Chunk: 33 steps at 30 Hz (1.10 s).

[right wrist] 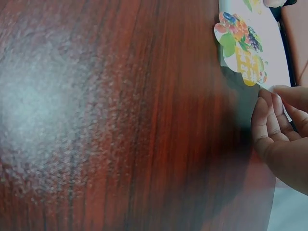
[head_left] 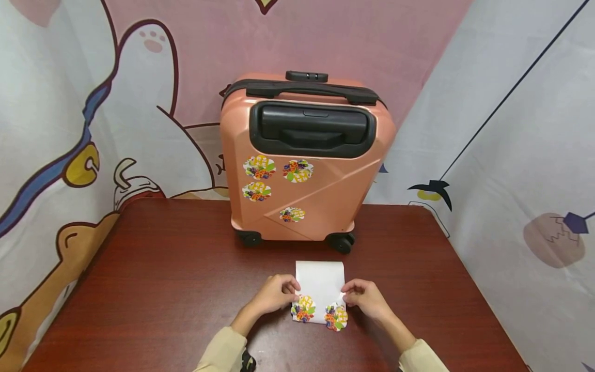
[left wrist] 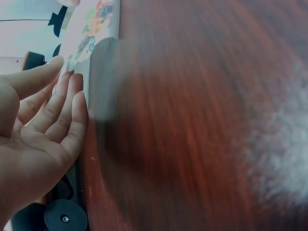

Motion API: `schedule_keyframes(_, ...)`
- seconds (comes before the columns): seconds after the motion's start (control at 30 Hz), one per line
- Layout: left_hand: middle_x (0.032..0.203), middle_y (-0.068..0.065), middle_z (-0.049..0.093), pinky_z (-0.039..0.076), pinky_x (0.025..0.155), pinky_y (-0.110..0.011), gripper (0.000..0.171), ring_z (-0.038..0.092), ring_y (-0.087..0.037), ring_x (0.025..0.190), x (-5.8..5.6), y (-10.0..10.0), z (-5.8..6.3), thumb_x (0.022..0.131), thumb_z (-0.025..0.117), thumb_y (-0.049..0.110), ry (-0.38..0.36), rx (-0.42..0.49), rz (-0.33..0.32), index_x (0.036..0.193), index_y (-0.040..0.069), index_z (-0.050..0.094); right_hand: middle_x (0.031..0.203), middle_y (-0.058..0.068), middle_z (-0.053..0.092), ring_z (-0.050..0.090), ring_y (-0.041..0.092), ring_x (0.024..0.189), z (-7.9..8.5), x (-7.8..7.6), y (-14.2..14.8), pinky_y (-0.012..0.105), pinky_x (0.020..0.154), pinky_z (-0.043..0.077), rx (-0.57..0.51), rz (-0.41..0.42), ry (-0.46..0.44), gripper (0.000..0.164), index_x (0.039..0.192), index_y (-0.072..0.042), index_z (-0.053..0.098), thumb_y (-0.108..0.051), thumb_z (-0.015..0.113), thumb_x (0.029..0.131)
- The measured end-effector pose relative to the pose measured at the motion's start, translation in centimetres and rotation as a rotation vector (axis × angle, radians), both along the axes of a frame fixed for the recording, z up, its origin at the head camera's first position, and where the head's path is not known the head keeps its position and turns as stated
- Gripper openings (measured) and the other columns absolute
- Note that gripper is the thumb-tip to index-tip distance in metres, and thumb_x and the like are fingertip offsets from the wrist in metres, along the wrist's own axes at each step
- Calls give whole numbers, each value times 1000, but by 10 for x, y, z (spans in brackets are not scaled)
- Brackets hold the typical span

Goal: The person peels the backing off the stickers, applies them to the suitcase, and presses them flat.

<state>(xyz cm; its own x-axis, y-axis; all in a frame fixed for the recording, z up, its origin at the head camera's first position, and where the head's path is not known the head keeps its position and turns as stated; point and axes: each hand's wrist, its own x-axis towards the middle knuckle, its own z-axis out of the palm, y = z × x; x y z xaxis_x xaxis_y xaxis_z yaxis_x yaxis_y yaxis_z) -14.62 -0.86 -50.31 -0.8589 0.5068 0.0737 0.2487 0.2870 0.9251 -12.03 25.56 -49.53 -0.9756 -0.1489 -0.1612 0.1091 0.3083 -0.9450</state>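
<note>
Between the two hands, a white backing sheet (head_left: 319, 281) is held near the front of the table. Its lower part carries two colourful fruit stickers, a left sticker (head_left: 304, 309) and a right sticker (head_left: 336, 316) that juts past the sheet's lower edge. My left hand (head_left: 273, 295) pinches the sheet's left edge between thumb and fingers. On the opposite edge, my right hand (head_left: 367, 298) pinches with thumb and forefinger, close above the right sticker (right wrist: 243, 48). In the left wrist view the sheet (left wrist: 103, 24) curls at its near edge.
A pink-orange suitcase (head_left: 316, 191) stands upright on its wheels behind the sheet. Several similar round stickers (head_left: 259, 168) are on its front. The reddish-brown table (head_left: 162, 289) meets a printed cloth backdrop (head_left: 362, 41) at the rear and sides.
</note>
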Motion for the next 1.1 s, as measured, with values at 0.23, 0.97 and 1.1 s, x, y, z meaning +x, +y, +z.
schedule_keyframes(0.23, 71, -5, 59, 43, 45, -20, 8, 52, -9, 59, -2, 1, 2, 76, 67, -4, 27, -6, 42, 81, -3, 62, 77, 22, 60, 56, 15, 64, 2, -5, -2, 31, 59, 51, -3, -15, 31, 12, 89, 17, 57, 14, 59, 77)
schedule_keyframes(0.97, 76, -7, 63, 46, 58, -21, 9, 58, -15, 69, -11, 0, 6, 76, 66, -4, 5, 61, 147, 84, -1, 63, 80, 20, 60, 57, 15, 65, 17, -15, -14, 34, 61, 52, 14, -119, 63, 14, 91, 14, 59, 12, 61, 77)
schedule_keyframes(1.1, 75, -7, 64, 46, 59, -21, 8, 59, -13, 69, -11, 1, 6, 76, 67, -3, 8, 61, 156, 83, -1, 63, 81, 18, 61, 58, 18, 67, 18, -15, -14, 34, 61, 52, 7, -117, 55, 16, 92, 14, 59, 10, 63, 77)
